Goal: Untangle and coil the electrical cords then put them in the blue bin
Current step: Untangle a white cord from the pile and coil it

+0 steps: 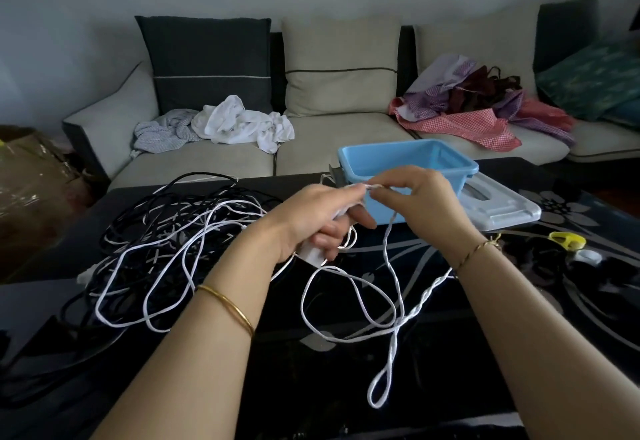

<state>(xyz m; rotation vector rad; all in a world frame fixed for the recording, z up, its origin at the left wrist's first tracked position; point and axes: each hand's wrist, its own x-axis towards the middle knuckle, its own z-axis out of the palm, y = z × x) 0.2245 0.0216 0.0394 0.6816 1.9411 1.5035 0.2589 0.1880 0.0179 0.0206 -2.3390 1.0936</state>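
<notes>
A white cord lies in loose loops on the black table, with a twisted stretch running up to my hands. My left hand grips the cord and its white plug end. My right hand pinches the same cord just right of the left fingertips, in front of the blue bin. The bin stands open at the table's far edge. A tangle of black and white cords spreads over the table's left side.
A clear bin lid lies to the right of the bin. A yellow clip and a small white object lie at the right. Behind the table stands a sofa with heaps of clothes. A brown box stands at left.
</notes>
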